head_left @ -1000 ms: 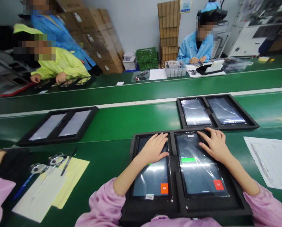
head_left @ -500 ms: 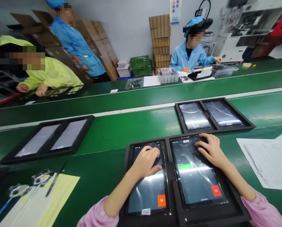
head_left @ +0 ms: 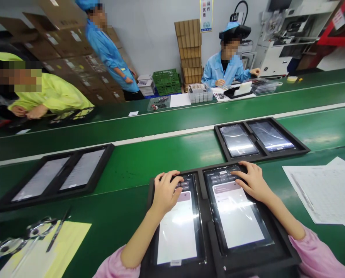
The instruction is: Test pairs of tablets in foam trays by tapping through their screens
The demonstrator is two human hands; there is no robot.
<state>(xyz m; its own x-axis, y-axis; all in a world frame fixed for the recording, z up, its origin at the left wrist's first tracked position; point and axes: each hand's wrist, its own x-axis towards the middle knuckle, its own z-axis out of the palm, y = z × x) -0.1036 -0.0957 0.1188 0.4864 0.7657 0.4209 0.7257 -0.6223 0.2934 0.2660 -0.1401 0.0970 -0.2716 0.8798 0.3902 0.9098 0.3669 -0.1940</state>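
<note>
Pink-sleeved, the left hand (head_left: 165,195) spreads loosely over the top of the left tablet (head_left: 178,235); the right hand (head_left: 255,181), apart, fans over the upper corner of the right tablet (head_left: 237,216). Neither grips; fingertip contact is unclear. Both tablets lie in a black tray (head_left: 247,264) on the tabletop (head_left: 123,210).

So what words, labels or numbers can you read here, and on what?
"操作": wall poster, right column
"优质": same poster, left column
Too small or blurred: near left tablet, near right tablet, their stickers, papers, carton labels.
</note>
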